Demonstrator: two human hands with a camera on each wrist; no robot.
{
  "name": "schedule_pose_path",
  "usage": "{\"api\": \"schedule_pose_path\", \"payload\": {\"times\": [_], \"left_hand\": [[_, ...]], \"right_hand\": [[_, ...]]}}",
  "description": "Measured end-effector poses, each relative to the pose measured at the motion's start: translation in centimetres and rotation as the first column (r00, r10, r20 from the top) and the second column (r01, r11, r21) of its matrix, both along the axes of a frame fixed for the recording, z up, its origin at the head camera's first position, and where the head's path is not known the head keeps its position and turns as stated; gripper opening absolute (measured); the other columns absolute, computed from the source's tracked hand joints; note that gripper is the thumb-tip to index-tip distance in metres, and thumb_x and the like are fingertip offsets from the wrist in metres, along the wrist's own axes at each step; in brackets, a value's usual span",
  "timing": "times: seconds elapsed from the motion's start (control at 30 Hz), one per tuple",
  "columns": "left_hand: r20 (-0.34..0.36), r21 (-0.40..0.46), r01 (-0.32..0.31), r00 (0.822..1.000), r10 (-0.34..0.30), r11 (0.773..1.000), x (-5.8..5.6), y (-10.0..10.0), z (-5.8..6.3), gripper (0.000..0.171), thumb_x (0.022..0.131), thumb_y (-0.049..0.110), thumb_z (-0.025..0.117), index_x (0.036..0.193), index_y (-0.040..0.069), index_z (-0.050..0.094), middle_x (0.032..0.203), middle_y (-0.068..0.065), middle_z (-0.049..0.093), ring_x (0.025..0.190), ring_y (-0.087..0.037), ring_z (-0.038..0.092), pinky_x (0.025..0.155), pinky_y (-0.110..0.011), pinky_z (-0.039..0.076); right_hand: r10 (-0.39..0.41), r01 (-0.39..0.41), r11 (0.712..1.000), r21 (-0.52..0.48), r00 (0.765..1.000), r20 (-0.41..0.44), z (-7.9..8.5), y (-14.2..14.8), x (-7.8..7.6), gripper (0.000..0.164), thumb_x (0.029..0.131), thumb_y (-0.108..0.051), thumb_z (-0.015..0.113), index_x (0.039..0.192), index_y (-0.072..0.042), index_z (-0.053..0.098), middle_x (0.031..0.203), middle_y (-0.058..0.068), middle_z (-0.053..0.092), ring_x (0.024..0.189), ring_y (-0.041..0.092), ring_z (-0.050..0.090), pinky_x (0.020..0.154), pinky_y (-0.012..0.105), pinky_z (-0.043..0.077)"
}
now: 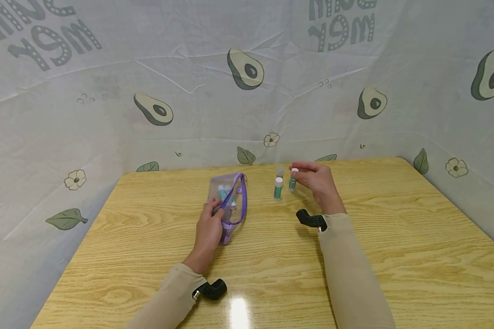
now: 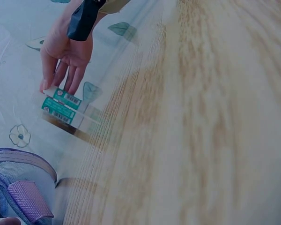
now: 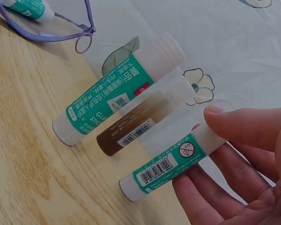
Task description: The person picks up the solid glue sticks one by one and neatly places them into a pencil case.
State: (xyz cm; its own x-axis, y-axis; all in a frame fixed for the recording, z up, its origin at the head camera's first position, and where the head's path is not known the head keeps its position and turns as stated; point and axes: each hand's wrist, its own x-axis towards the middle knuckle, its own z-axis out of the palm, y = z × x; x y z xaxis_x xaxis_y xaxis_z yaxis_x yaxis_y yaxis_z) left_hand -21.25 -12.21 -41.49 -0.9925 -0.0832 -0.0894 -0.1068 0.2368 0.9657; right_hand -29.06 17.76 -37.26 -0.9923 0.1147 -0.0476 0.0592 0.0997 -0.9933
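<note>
My right hand (image 1: 319, 185) pinches the white cap of a green-and-white glue stick (image 3: 166, 164) between thumb and fingers. Beside it stand two more sticks, both upright: a green glue stick (image 3: 107, 101) and a clear one with a brown body (image 3: 138, 123). A see-through mesh pouch with purple trim (image 1: 244, 212) lies on the table to the left, its zipped mouth gaping toward the right. Its near side is gripped by my left hand (image 1: 207, 226), thumb over the edge. Inside the pouch, green glue sticks (image 1: 222, 193) show through the mesh.
The wood-grain table (image 1: 267, 260) runs back to a white cloth backdrop (image 1: 189, 123) printed with avocados, leaves and flowers. A metal ring (image 3: 83, 43) hangs from the pouch's zipper. Each wrist wears a black camera mount (image 1: 310, 218).
</note>
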Motion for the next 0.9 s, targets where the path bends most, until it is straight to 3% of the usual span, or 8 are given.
{"api": "schedule_pose_path", "payload": {"times": [0.17, 0.3, 0.6, 0.9], "left_hand": [[0.003, 0.001, 0.003, 1.0, -0.003, 1.0, 0.0, 0.0, 0.0, 0.048, 0.111, 0.023, 0.043, 0.156, 0.006, 0.05, 0.177, -0.006, 0.028, 0.169, -0.032, 0.005, 0.136, -0.057, 0.008], [0.003, 0.005, 0.001, 1.0, -0.001, 1.0, -0.1, 0.0, 0.0, 0.048, 0.111, 0.023, 0.044, 0.156, 0.006, 0.051, 0.177, -0.006, 0.028, 0.169, -0.032, 0.005, 0.136, -0.057, 0.008], [0.001, 0.003, -0.012, 1.0, 0.012, 1.0, 0.0, -0.1, -0.1, 0.048, 0.11, 0.022, 0.044, 0.155, 0.006, 0.052, 0.176, -0.006, 0.03, 0.169, -0.032, 0.006, 0.136, -0.057, 0.008], [0.002, 0.012, -0.014, 1.0, 0.014, 1.0, 0.0, -0.1, -0.1, 0.047, 0.111, 0.022, 0.045, 0.155, 0.007, 0.052, 0.177, -0.005, 0.029, 0.169, -0.031, 0.006, 0.136, -0.057, 0.01]], "right_hand": [[-0.004, 0.004, 1.0, -0.006, 1.0, 0.003, -0.5, 0.1, -0.1, 0.045, 0.1, -0.008, 0.071, 0.144, 0.0, 0.064, 0.136, 0.009, 0.071, 0.099, 0.0, 0.07, 0.109, 0.033, 0.057], [-0.01, 0.01, 1.0, -0.007, 1.0, 0.003, -1.0, 0.0, -0.3, 0.045, 0.1, -0.006, 0.071, 0.144, -0.001, 0.064, 0.138, 0.012, 0.071, 0.097, -0.001, 0.071, 0.107, 0.033, 0.058], [-0.004, 0.006, 0.999, -0.035, 0.998, 0.057, -2.2, -0.1, -0.9, 0.048, 0.099, -0.004, 0.071, 0.145, 0.004, 0.061, 0.147, 0.02, 0.066, 0.092, -0.005, 0.071, 0.089, 0.017, 0.06], [0.004, -0.005, 1.0, 0.012, 0.998, 0.065, -2.4, -0.2, -0.7, 0.052, 0.102, -0.01, 0.07, 0.152, -0.002, 0.057, 0.153, 0.022, 0.06, 0.098, -0.003, 0.069, 0.105, 0.028, 0.058]]}}
